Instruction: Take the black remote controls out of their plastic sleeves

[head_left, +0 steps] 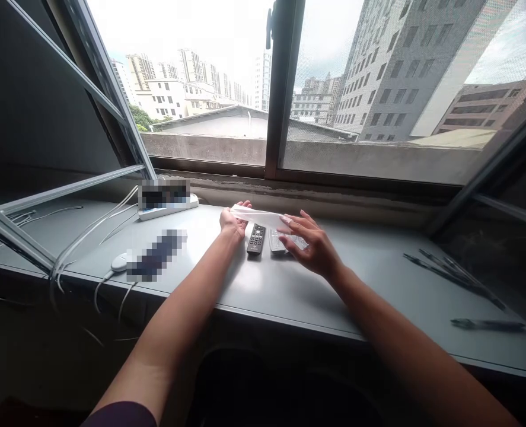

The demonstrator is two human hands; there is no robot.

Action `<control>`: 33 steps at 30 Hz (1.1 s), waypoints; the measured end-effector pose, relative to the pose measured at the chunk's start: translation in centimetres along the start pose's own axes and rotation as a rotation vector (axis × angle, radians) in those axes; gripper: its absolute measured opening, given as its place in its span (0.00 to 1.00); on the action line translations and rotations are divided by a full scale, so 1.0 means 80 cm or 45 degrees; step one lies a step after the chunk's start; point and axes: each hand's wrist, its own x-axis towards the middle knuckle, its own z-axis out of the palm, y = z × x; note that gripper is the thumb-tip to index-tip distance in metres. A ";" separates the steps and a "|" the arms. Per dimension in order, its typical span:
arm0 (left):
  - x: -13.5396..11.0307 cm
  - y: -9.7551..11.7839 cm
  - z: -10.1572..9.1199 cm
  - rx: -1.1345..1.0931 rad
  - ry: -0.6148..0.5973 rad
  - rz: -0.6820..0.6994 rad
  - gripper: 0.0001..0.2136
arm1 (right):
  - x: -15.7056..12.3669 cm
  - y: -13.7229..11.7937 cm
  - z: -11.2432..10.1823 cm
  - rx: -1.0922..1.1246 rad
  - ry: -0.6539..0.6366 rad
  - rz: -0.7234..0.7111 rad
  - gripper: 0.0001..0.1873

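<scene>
A white, thin sheet that looks like a tissue (263, 217) stretches between my two hands above the desk. My left hand (235, 220), palm turned up, holds its left end. At the other end, my right hand (309, 240) has its fingers spread and its thumb apart, with the fingertips touching the sheet. Below the sheet lies a black remote control (256, 241), its upper end partly covered. Beside it on the right is a pale, clear-looking item (278, 243), mostly hidden by the sheet and my right hand.
The grey desk (254, 290) runs under a window. A white power strip (169, 207), a blurred-out dark object (156, 256) and white cables (100, 228) are at the left. Several pens (487, 325) lie at the right. Metal frame bars (67, 190) slant on the left.
</scene>
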 end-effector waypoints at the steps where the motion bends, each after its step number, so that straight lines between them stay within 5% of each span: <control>1: -0.001 0.000 0.000 0.007 -0.017 0.010 0.25 | 0.000 0.001 0.000 0.005 -0.007 0.006 0.20; 6: -0.011 -0.007 0.004 0.105 -0.238 -0.021 0.35 | -0.002 0.001 0.001 0.054 0.001 0.065 0.29; 11: -0.032 -0.019 0.015 0.323 -0.600 -0.168 0.27 | -0.003 -0.002 0.002 0.099 0.007 0.149 0.33; 14: -0.039 -0.026 0.019 0.425 -0.688 -0.205 0.20 | -0.003 -0.001 0.004 0.127 0.001 0.146 0.33; 23: -0.036 -0.031 0.017 0.430 -0.561 -0.063 0.11 | -0.003 0.000 0.005 0.113 0.000 0.138 0.22; 33: -0.028 -0.029 0.018 0.283 -0.322 -0.030 0.10 | -0.004 0.005 0.007 0.150 -0.005 0.105 0.22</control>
